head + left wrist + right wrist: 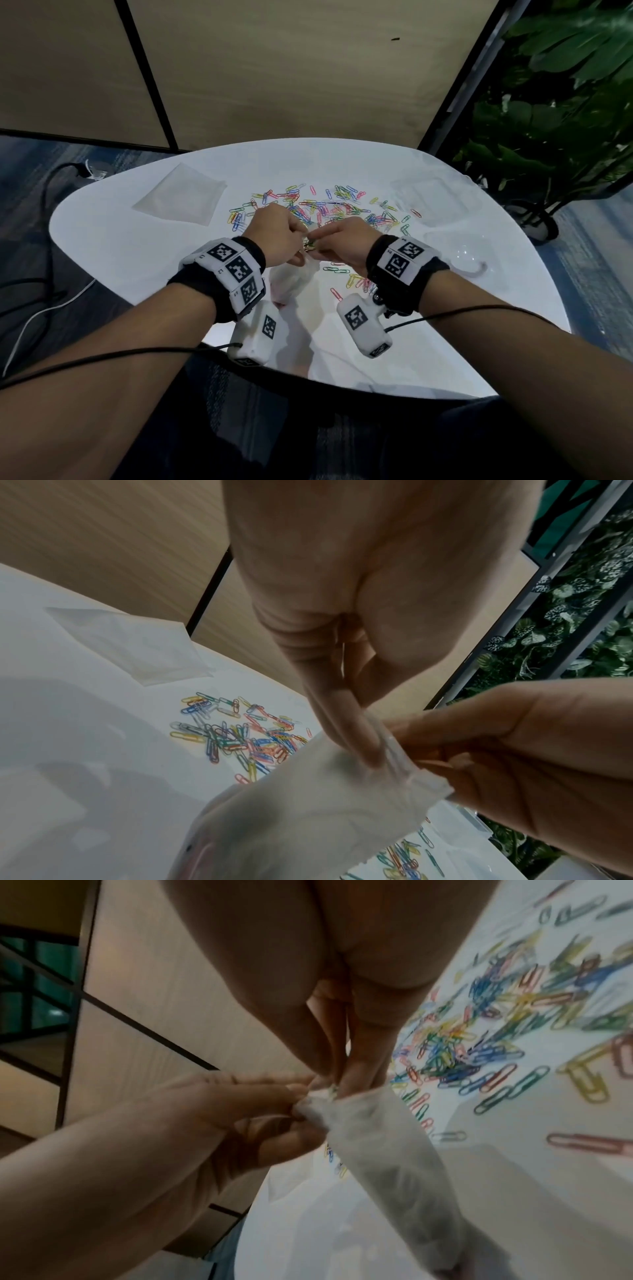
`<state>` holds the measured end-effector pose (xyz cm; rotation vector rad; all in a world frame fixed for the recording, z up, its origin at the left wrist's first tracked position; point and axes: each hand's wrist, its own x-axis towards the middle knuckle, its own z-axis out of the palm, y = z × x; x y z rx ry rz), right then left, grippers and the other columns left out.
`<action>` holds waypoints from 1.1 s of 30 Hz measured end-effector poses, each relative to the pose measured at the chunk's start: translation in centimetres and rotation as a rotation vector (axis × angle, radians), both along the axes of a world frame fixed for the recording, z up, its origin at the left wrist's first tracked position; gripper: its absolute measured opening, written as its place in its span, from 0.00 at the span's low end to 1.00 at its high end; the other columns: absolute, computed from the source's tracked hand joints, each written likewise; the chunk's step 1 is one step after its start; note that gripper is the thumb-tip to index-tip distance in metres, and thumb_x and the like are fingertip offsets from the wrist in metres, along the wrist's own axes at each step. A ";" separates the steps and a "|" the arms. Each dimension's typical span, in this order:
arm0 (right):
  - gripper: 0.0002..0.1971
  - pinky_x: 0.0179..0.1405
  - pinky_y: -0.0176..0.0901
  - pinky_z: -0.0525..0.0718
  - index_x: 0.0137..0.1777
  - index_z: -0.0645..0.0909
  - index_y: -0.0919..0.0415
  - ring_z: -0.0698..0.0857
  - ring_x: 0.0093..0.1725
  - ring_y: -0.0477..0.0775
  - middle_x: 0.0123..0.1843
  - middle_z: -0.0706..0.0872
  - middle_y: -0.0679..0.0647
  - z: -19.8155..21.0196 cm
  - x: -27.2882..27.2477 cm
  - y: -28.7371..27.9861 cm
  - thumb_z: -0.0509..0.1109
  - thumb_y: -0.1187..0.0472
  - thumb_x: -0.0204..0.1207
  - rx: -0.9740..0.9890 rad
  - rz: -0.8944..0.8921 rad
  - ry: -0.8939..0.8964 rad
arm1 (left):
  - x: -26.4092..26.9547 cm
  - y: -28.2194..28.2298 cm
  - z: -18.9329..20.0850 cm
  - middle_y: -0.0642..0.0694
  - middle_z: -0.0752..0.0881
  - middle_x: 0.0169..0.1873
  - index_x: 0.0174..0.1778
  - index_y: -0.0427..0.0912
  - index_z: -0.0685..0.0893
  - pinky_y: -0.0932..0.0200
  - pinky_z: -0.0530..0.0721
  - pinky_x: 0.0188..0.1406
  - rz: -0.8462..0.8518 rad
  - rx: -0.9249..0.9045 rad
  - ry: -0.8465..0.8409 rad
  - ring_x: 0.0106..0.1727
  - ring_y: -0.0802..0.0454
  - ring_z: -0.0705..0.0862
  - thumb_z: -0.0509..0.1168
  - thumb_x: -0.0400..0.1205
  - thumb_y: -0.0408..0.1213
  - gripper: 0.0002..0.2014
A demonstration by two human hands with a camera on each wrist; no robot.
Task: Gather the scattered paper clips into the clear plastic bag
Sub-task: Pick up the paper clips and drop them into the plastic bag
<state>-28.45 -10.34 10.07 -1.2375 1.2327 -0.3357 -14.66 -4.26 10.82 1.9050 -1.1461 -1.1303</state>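
Note:
Both hands meet above the white table (137,260), holding a clear plastic bag (291,279) that hangs below them. My left hand (298,236) pinches the bag's top rim between thumb and fingers (346,723). From the other side my right hand (317,241) pinches the same rim (424,780), fingertips (356,1074) pressed together at the mouth. A small greenish bunch of clips (310,244) shows between the hands. Coloured paper clips (322,205) lie scattered just beyond the hands, and a few more (352,281) lie under my right wrist.
A second flat clear bag (181,195) lies at the table's back left. Clear plastic pieces (435,202) (459,253) rest on the right side. A wooden partition stands behind the table, a potted plant (565,102) to its right, and cables on the floor at left.

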 end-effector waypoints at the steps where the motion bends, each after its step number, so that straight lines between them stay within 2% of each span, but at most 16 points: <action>1: 0.12 0.56 0.53 0.89 0.55 0.85 0.73 0.89 0.48 0.63 0.53 0.88 0.73 -0.2 0.2 0.1 0.71 0.78 0.72 -0.028 0.020 0.039 | 0.0 0.0 0.0 0.36 0.91 0.32 0.49 0.39 0.87 0.52 0.93 0.39 -0.003 -0.003 -0.002 0.32 0.42 0.93 0.60 0.84 0.24 0.12; 3: 0.12 0.57 0.55 0.89 0.54 0.86 0.69 0.92 0.46 0.62 0.46 0.91 0.70 -0.4 0.5 0.2 0.74 0.74 0.70 -0.120 0.079 0.115 | 0.1 -0.1 0.0 0.37 0.91 0.33 0.45 0.40 0.87 0.50 0.93 0.40 -0.010 -0.007 0.006 0.33 0.40 0.93 0.61 0.84 0.23 0.12; 6: 0.03 0.48 0.51 0.92 0.45 0.90 0.65 0.91 0.34 0.55 0.37 0.91 0.63 0.0 0.6 0.4 0.76 0.68 0.72 -0.293 0.176 0.226 | 0.2 -0.1 -0.1 0.36 0.91 0.34 0.39 0.40 0.88 0.47 0.93 0.40 -0.017 -0.004 0.035 0.35 0.37 0.93 0.61 0.83 0.21 0.14; 8: 0.04 0.43 0.47 0.92 0.47 0.89 0.68 0.88 0.30 0.53 0.37 0.90 0.64 0.5 0.6 0.6 0.73 0.69 0.76 -0.291 0.184 0.168 | 0.4 -0.1 -0.1 0.35 0.92 0.35 0.42 0.40 0.89 0.49 0.93 0.42 -0.021 -0.009 0.002 0.36 0.39 0.94 0.61 0.83 0.22 0.14; 11: 0.06 0.37 0.44 0.92 0.51 0.87 0.72 0.86 0.30 0.54 0.39 0.89 0.64 0.9 -0.6 -0.1 0.70 0.71 0.78 -0.263 0.110 0.093 | 0.9 0.0 -0.2 0.36 0.91 0.35 0.54 0.35 0.89 0.50 0.94 0.42 0.007 -0.018 -0.028 0.34 0.42 0.93 0.59 0.84 0.24 0.13; 13: 0.06 0.36 0.45 0.92 0.52 0.88 0.67 0.87 0.33 0.53 0.42 0.90 0.61 0.4 -2.7 -1.6 0.72 0.67 0.77 -0.361 0.100 0.247 | 1.3 -0.1 -0.1 0.40 0.89 0.33 0.55 0.34 0.88 0.55 0.93 0.37 0.027 -0.021 -0.035 0.29 0.47 0.91 0.59 0.85 0.23 0.13; 14: 0.09 0.38 0.46 0.92 0.54 0.88 0.62 0.89 0.36 0.53 0.46 0.91 0.59 -0.2 -4.2 -2.7 0.75 0.63 0.76 -0.422 0.135 0.399 | 1.4 -0.1 -0.1 0.40 0.89 0.33 0.56 0.33 0.88 0.58 0.93 0.33 0.030 -0.021 -0.045 0.27 0.50 0.90 0.59 0.85 0.23 0.13; 15: 0.16 0.44 0.48 0.92 0.59 0.85 0.58 0.91 0.41 0.54 0.52 0.90 0.57 -0.8 -5.7 -3.5 0.78 0.56 0.72 -0.459 0.198 0.585 | 1.5 0.0 0.0 0.40 0.89 0.33 0.57 0.33 0.88 0.60 0.92 0.31 0.028 -0.020 -0.057 0.25 0.52 0.89 0.59 0.85 0.22 0.13; 17: 0.42 0.57 0.55 0.88 0.73 0.74 0.53 0.89 0.55 0.58 0.67 0.83 0.59 -2.6 -8.4 -4.5 0.83 0.40 0.60 -0.406 0.356 0.940 | 1.5 0.0 0.1 0.36 0.90 0.35 0.57 0.34 0.88 0.62 0.91 0.30 0.020 -0.016 -0.076 0.24 0.54 0.89 0.58 0.84 0.22 0.14; 18: 0.55 0.61 0.58 0.86 0.79 0.66 0.52 0.85 0.62 0.61 0.74 0.76 0.61 -3.7 -9.4 -4.6 0.83 0.33 0.53 -0.353 0.426 1.051 | 1.4 0.0 0.1 0.35 0.91 0.35 0.58 0.34 0.88 0.63 0.91 0.31 0.012 -0.012 -0.082 0.24 0.54 0.89 0.58 0.84 0.22 0.14; 20: 0.70 0.65 0.62 0.82 0.84 0.53 0.51 0.78 0.71 0.66 0.80 0.64 0.64 -5.9 -10.5 -3.9 0.82 0.27 0.44 -0.270 0.502 1.135 | 1.3 0.0 0.1 0.35 0.91 0.35 0.59 0.35 0.88 0.63 0.91 0.31 -0.004 -0.005 -0.097 0.25 0.53 0.89 0.58 0.84 0.22 0.15; 22: 0.73 0.68 0.61 0.79 0.85 0.48 0.51 0.75 0.73 0.67 0.81 0.58 0.65 -7.2 -10.3 -3.1 0.84 0.30 0.42 -0.251 0.484 1.107 | 1.3 -0.1 0.1 0.35 0.91 0.36 0.60 0.35 0.88 0.62 0.92 0.32 -0.007 -0.006 -0.110 0.26 0.51 0.90 0.59 0.84 0.22 0.15; 24: 0.70 0.71 0.59 0.77 0.85 0.49 0.54 0.72 0.76 0.66 0.81 0.58 0.64 -8.0 -8.9 -3.0 0.87 0.37 0.46 -0.257 0.428 1.061 | 1.4 -0.2 0.0 0.35 0.91 0.36 0.60 0.35 0.88 0.61 0.92 0.32 -0.009 -0.008 -0.122 0.25 0.52 0.90 0.59 0.84 0.22 0.15; 27: 0.58 0.73 0.57 0.76 0.81 0.59 0.59 0.69 0.78 0.64 0.79 0.67 0.62 -8.2 -6.4 -4.0 0.87 0.43 0.54 -0.314 0.390 1.051 | 1.6 -0.2 -0.2 0.36 0.91 0.38 0.60 0.34 0.88 0.58 0.93 0.34 -0.006 -0.003 -0.122 0.27 0.51 0.91 0.60 0.84 0.23 0.14; 30: 0.48 0.74 0.53 0.74 0.81 0.64 0.58 0.69 0.78 0.63 0.78 0.69 0.63 -8.8 -5.1 -5.1 0.82 0.45 0.63 -0.404 0.378 1.052 | 1.9 0.2 -0.2 0.37 0.89 0.40 0.61 0.33 0.88 0.56 0.93 0.35 -0.008 -0.006 -0.125 0.31 0.46 0.92 0.60 0.84 0.23 0.15; 33: 0.33 0.74 0.49 0.74 0.80 0.69 0.53 0.73 0.75 0.62 0.79 0.68 0.61 -8.8 -4.6 -5.5 0.73 0.52 0.75 -0.522 0.437 1.042 | 2.5 0.6 -0.3 0.39 0.88 0.35 0.60 0.33 0.88 0.54 0.93 0.36 -0.009 0.001 -0.127 0.33 0.44 0.93 0.59 0.84 0.23 0.15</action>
